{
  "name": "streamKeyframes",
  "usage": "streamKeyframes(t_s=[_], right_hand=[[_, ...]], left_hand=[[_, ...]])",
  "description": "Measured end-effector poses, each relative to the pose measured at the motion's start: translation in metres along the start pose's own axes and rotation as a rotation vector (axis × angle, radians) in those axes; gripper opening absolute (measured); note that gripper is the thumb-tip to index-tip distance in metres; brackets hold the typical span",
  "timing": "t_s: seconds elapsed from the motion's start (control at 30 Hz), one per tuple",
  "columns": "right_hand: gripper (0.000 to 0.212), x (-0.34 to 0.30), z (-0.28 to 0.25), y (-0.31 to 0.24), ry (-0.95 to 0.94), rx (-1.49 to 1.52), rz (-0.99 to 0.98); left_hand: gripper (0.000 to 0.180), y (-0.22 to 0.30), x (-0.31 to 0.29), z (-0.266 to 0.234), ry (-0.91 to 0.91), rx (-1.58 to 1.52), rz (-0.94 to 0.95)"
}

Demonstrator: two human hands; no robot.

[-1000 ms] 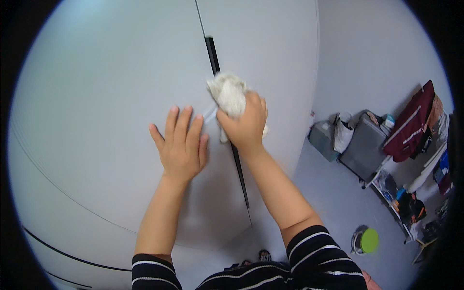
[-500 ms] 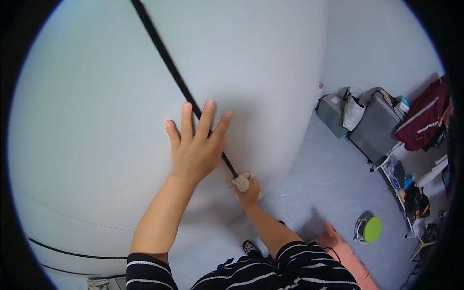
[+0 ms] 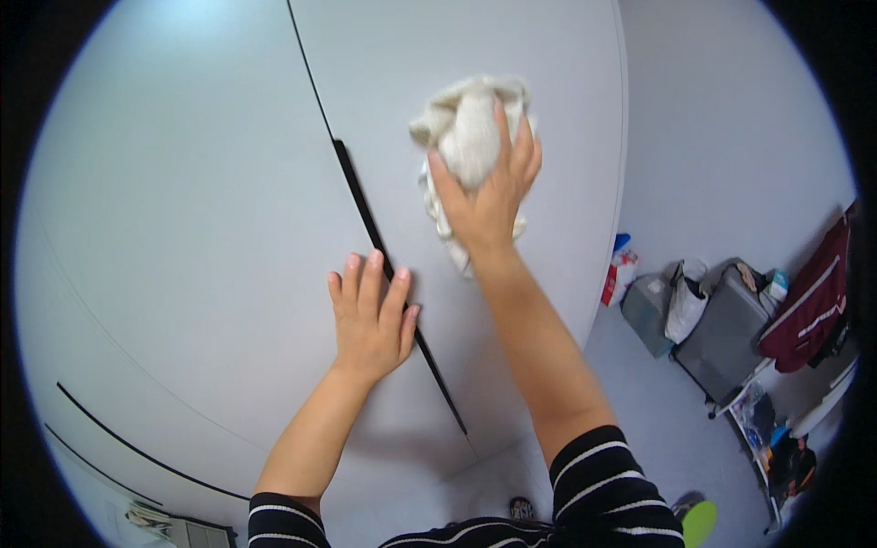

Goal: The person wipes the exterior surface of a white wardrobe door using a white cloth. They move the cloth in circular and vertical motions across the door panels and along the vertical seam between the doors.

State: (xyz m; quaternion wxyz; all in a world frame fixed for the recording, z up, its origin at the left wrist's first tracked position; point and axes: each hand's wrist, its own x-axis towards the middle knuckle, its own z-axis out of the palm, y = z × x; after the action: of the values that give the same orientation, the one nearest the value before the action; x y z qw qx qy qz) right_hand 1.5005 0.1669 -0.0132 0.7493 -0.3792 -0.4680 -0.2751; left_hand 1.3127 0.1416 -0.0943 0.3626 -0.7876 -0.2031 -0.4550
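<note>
Up high, the right hand [image 3: 489, 196] has its grip closed on a crumpled off-white cloth [image 3: 466, 128], fingers spread over the bunched fabric and pressing it flat against the pale grey cabinet door [image 3: 512, 55]. The cloth sits in the upper part of that door, between the black handle strip [image 3: 384, 265] on its left edge and the door's right edge; a loose end of it hangs out below the palm, beside the wrist.

Lower and to the left, the left hand [image 3: 370, 320] lies open and flat, holding nothing, its fingers together and pointing upward. Its palm rests on the neighbouring door panel [image 3: 183, 228], and its fingertips touch the black handle strip, which runs diagonally down the seam between the 2 doors. The 2 hands are apart, the strip between them.

Both forearms are bare up to black-and-white striped sleeves [image 3: 612, 484] at the lower edge.

Farther out, past the right edge of the cabinet door, a white wall meets a pale floor [image 3: 658, 411]. Along that wall stand a grey suitcase [image 3: 726, 338] with a white bag [image 3: 683, 306] leaning on it, a small grey bin just beside them, and a dark red garment [image 3: 808, 301] hanging at the far right. A lime-green object [image 3: 699, 522] lies on the floor near the lower edge.
</note>
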Motion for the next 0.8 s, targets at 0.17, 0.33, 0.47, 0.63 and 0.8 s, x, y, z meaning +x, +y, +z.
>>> streamKeyframes(t_s=[0.17,0.33,0.47,0.63,0.8], right_hand=[[0.075,-0.019,-0.005,-0.008,-0.375,-0.033,-0.154],[0.061,-0.198,-0.072,0.070,-0.568,-0.114,-0.469],[0.057,-0.126,-0.057,0.059,-0.623,-0.223,-0.635],[0.070,0.079,0.023,-0.034,-0.452,-0.204,-0.481],[0.070,0.182,0.093,-0.101,-0.238,-0.235,-0.535]], left_hand=[[0.062,-0.028,0.039,-0.012,0.112,0.067,-0.055],[0.056,-0.028,0.035,-0.004,-0.043,0.275,-0.018],[0.053,-0.023,0.036,-0.004,-0.050,0.307,-0.049],[0.052,-0.023,0.032,-0.003,-0.054,0.343,-0.056],[0.055,-0.025,0.041,-0.003,-0.022,0.340,-0.061]])
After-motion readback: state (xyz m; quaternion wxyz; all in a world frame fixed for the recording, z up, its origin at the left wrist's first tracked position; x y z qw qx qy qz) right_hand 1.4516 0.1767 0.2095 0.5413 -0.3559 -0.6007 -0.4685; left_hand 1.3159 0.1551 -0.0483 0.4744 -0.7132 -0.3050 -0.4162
